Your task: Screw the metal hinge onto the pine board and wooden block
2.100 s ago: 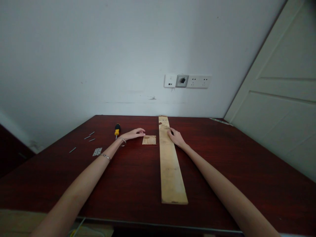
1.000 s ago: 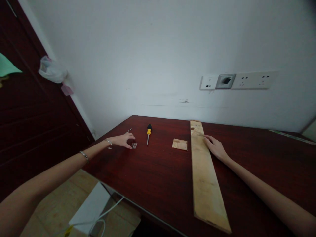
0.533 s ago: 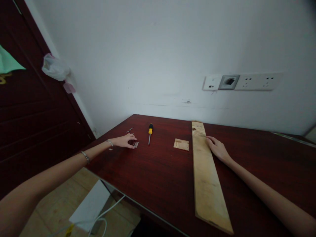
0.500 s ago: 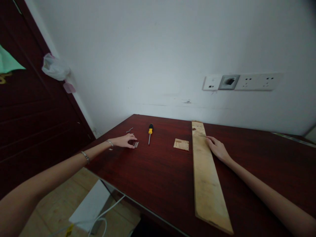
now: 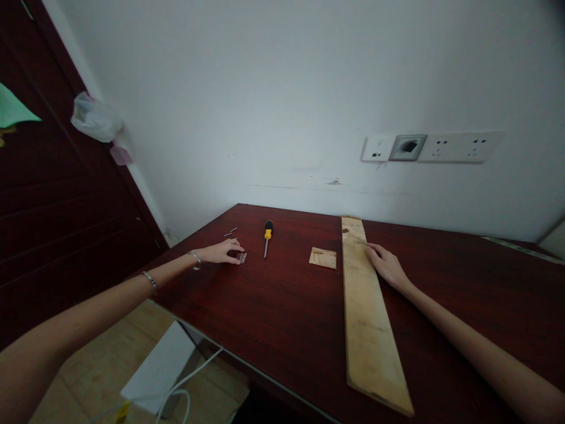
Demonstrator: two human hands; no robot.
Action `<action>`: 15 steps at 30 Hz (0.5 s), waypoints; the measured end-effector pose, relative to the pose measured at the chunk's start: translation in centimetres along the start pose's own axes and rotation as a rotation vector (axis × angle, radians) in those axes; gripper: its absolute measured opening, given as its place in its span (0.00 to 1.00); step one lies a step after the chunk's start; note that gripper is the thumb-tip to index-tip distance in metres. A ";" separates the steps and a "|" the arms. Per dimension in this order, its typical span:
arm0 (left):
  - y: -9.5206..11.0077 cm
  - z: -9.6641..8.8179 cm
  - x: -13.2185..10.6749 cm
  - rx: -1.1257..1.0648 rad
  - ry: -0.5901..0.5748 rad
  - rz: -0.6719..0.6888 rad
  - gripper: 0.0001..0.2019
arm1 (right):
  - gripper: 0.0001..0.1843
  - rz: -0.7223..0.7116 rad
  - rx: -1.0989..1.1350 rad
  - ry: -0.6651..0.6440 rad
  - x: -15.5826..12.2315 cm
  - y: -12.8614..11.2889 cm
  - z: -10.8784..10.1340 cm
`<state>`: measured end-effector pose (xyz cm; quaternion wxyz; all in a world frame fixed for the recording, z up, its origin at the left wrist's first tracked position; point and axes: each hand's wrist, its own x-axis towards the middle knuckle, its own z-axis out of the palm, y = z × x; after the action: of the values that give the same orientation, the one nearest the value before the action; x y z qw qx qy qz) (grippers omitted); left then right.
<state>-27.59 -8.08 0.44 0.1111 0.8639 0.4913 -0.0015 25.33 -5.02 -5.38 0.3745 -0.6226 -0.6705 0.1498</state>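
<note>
My left hand (image 5: 222, 252) is at the far left of the table, thumb and fingers curved around the edges of a small metal hinge (image 5: 242, 257) that lies flat. Just beyond that hand lie several thin metal screws or pins (image 5: 230, 232). A screwdriver (image 5: 268, 235) with a black and yellow handle rests to the right of the hinge, its shaft toward me. My right hand (image 5: 388, 266) grips the right edge of a long wooden board (image 5: 368, 318), fingertips on the edge near its far end. A small square wood piece (image 5: 322, 258) lies left of the board.
The dark red table (image 5: 282, 318) meets a white wall with a row of sockets (image 5: 432, 147). A plastic bag (image 5: 95, 118) hangs by the dark door (image 5: 53, 176) at left. Below the table's front edge are a white box (image 5: 159, 368) and a white cable (image 5: 194, 375).
The view has shifted very slightly. Both hands, the hinge and the board keep their places.
</note>
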 end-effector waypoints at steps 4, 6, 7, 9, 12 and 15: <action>0.1 -0.2 0.0 0.012 -0.007 -0.019 0.27 | 0.25 -0.004 -0.007 0.006 0.0 0.0 0.0; 0.9 -0.5 0.4 0.008 0.015 -0.020 0.30 | 0.24 -0.008 -0.009 0.010 0.0 -0.1 0.1; 1.5 -0.7 0.7 0.000 0.039 -0.010 0.31 | 0.24 -0.012 -0.010 0.012 0.0 -0.1 0.1; 3.3 -1.0 1.8 -0.024 0.113 0.032 0.30 | 0.24 -0.021 -0.013 0.013 0.0 -0.1 0.2; 6.6 -0.9 4.4 -0.044 0.172 0.130 0.27 | 0.24 -0.032 -0.025 0.008 0.0 -0.1 0.3; 9.4 -0.4 7.2 -0.054 0.155 0.227 0.27 | 0.24 -0.037 -0.040 0.008 0.0 -0.1 0.3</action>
<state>-15.95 -6.52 1.82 0.0955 0.9081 0.3973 0.0911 25.07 -4.99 -5.54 0.3672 -0.6182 -0.6833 0.1268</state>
